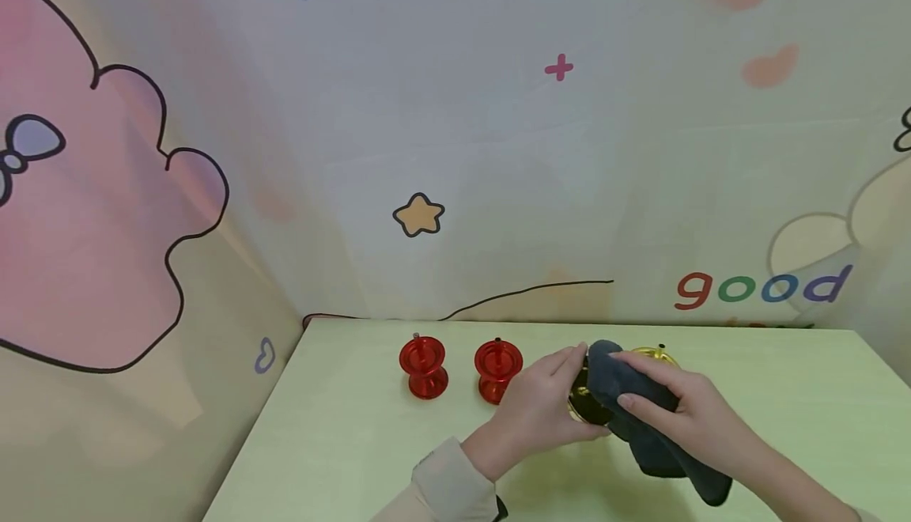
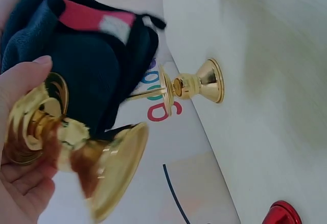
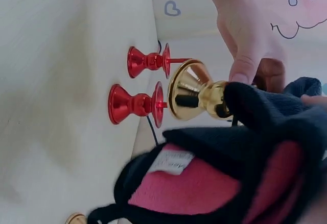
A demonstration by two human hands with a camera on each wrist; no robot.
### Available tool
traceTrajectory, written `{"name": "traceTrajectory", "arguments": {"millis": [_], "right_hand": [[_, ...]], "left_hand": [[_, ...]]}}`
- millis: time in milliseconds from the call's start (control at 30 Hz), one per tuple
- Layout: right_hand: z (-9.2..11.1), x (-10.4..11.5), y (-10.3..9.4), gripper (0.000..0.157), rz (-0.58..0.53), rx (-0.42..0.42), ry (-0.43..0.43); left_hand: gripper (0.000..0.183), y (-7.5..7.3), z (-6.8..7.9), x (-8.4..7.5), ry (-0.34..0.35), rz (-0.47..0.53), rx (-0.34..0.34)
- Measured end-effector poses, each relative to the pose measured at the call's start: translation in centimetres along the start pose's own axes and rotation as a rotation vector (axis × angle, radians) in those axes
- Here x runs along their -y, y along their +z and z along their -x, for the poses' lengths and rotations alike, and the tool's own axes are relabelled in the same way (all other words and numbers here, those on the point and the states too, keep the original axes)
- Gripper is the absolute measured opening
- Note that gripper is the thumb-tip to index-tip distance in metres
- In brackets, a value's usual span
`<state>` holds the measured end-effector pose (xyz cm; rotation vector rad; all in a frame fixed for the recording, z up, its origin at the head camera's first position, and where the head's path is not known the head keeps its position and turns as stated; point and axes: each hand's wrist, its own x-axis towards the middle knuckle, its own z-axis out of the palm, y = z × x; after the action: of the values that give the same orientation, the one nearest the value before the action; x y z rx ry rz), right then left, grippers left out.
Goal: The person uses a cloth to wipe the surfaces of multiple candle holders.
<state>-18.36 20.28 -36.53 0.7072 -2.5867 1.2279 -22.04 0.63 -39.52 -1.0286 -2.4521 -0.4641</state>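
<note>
My left hand [image 1: 537, 403] grips a shiny gold candle holder [image 2: 115, 165] above the table, its flared base tilted away in the left wrist view. In my right hand [image 1: 701, 419] is a dark blue-grey cloth [image 1: 633, 387], pinched between thumb and fingers and pressed over the upper part of the holder. Loose folds of the cloth hang down. Its pink side and white label [image 3: 172, 162] show in the right wrist view. The cloth hides much of the holder's dish. Behind the hands stands another gold candle holder [image 2: 207, 81], upright on the table.
Two red candle holders [image 1: 428, 383] [image 1: 498, 360] stand upright to the left of my hands, the nearer one partly behind my left hand. The pale green table [image 1: 342, 443] ends at a printed backdrop [image 1: 498, 150] with coloured shapes and letters.
</note>
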Motion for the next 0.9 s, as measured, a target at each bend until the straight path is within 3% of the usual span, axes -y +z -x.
{"name": "traceTrajectory", "arguments": {"millis": [167,267,400,500,700,900], "right_hand": [[0.0,0.4,0.1,0.029,0.037,-0.065,0.007],[0.1,0.7,-0.1,0.025,0.019,-0.09,-0.022],[0.3,1.0,-0.3,0.03,-0.019,-0.115,-0.092],[0.5,0.9,-0.2,0.036,-0.048,-0.138,-0.156],[0.9,0.7,0.1,0.043,-0.086,-0.158,-0.255],[0.7,0.7,-0.9,0.036,-0.06,-0.005,-0.223]], "left_hand": [[0.091,-0.2,0.4,0.0,0.08,-0.022,-0.118],[0.096,-0.4,0.5,-0.1,0.106,0.015,-0.177],[0.101,-0.9,0.7,-0.3,0.112,0.067,-0.193],[0.104,-1.4,0.7,-0.5,0.105,0.058,-0.147],[0.099,-2.6,0.7,-0.5,0.071,0.099,0.013],[0.088,-3.1,0.7,-0.4,0.048,0.137,0.082]]}}
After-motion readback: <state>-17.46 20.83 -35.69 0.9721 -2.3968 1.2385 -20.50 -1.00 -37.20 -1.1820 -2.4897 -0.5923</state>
